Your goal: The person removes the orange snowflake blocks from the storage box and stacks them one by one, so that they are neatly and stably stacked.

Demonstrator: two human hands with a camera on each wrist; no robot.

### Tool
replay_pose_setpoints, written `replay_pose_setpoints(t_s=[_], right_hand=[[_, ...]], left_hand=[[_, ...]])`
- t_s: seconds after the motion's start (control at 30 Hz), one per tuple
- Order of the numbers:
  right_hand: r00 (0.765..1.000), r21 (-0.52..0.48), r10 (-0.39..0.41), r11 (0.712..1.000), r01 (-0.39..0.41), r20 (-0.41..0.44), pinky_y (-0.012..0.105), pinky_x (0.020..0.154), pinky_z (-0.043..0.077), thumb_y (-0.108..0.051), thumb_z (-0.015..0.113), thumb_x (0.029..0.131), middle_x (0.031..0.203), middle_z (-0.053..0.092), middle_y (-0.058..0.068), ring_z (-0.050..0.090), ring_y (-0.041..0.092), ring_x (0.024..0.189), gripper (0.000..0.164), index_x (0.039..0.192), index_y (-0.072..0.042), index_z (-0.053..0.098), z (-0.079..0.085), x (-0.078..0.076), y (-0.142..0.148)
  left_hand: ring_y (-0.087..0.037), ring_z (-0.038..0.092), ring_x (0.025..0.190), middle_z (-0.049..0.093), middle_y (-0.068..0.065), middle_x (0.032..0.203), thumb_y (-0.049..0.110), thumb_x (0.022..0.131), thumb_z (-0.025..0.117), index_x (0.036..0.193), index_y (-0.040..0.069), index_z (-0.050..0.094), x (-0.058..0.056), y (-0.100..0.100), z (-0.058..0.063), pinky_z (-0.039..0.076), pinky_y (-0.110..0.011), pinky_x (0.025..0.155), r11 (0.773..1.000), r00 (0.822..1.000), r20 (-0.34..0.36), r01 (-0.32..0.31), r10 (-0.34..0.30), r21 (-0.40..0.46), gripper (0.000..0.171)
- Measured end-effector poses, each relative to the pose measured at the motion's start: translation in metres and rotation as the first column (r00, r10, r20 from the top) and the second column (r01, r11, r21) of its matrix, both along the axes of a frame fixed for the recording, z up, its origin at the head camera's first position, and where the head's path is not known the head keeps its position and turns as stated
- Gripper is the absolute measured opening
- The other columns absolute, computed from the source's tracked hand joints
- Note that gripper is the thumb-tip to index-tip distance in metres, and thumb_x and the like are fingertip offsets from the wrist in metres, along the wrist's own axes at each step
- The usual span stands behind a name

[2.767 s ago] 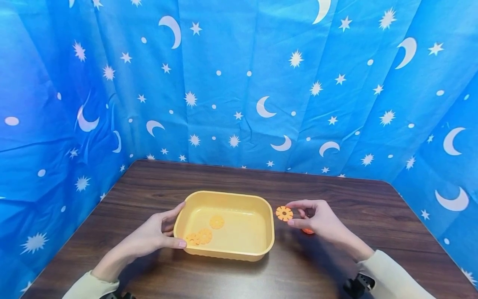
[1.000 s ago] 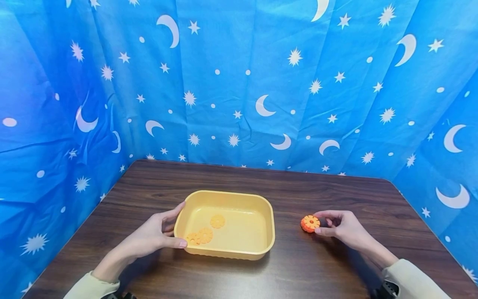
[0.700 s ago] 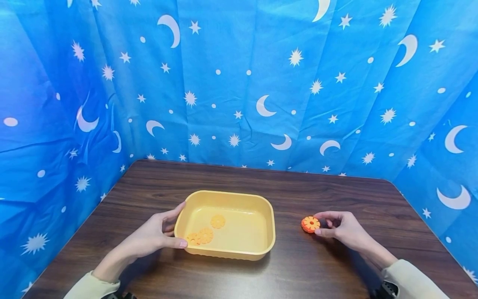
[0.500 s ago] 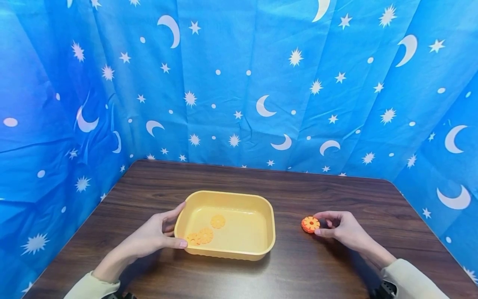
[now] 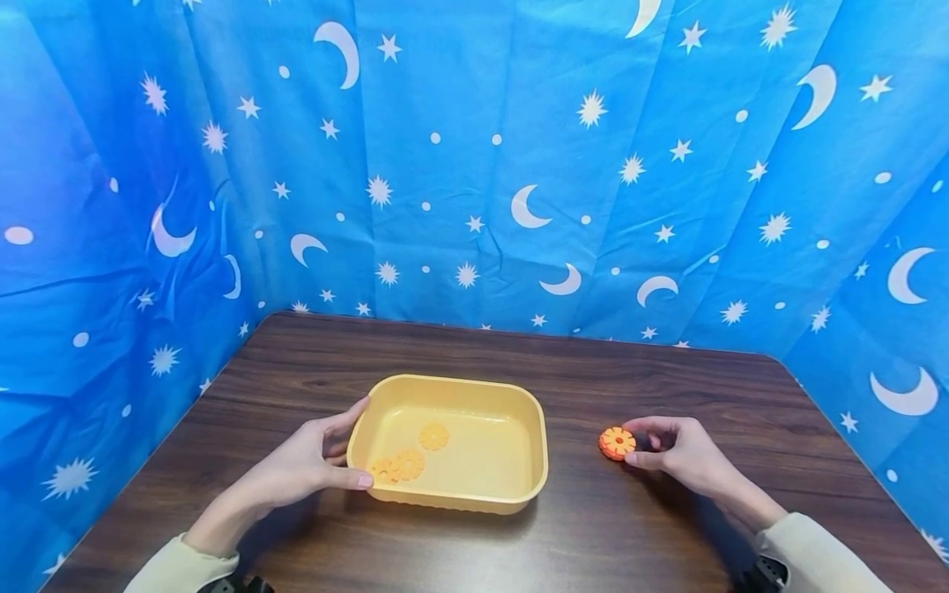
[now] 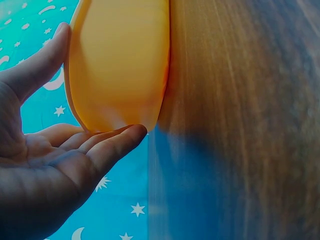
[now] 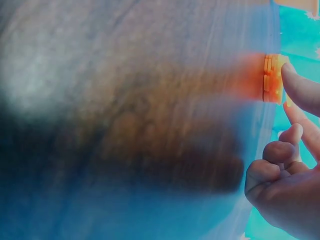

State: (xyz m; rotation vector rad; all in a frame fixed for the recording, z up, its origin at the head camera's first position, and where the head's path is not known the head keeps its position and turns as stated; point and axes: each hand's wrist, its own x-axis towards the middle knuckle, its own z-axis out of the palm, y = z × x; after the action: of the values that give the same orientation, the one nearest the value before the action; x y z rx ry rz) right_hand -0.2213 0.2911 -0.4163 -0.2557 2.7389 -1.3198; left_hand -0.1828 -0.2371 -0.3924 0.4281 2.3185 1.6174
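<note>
My left hand (image 5: 296, 465) holds the left end of a yellow rectangular bin (image 5: 482, 457), thumb at the front corner and fingers against the far side. In the left wrist view several fingers lie along the wall of the bin (image 6: 120, 60). Inside, at the left, lie a few flat orange flower-shaped discs (image 5: 433, 436). To the right of the bin, my right hand (image 5: 689, 449) pinches an orange notched disc (image 5: 618, 441) between thumb and forefinger. It sits over a redder disc as a small stack (image 7: 272, 80), low at the table; the other fingers are curled.
The dark wood-grain table (image 5: 578, 527) extends around the bin and the stack. Blue curtains (image 5: 445, 165) with white moons and stars hang at the back and both sides.
My right hand has carried the orange disc rightward from beside the bin down onto the redder disc, then stays there. The left hand and bin keep their place; the view shifts slightly.
</note>
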Motion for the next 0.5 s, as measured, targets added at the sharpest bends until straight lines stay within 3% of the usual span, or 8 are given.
replay_pose_setpoints(t_s=[0.5], right_hand=[[1.0,-0.002,0.014,1.0,-0.014,-0.023,0.025,0.053,0.037,-0.011,0.089,0.085,0.078,0.046,0.004,0.045,0.018,0.067,0.045,0.124,0.005,0.072,-0.0003,0.0012,-0.0007]], left_hand=[[-0.046,0.043,0.145,0.027,-0.025,0.169,0.019,0.085,0.091,0.166,0.002,0.024,-0.0001,0.0006,0.0001,0.047,-0.048,0.11,1.0,1.0,0.004,-0.007,0.007,-0.006,0.107]])
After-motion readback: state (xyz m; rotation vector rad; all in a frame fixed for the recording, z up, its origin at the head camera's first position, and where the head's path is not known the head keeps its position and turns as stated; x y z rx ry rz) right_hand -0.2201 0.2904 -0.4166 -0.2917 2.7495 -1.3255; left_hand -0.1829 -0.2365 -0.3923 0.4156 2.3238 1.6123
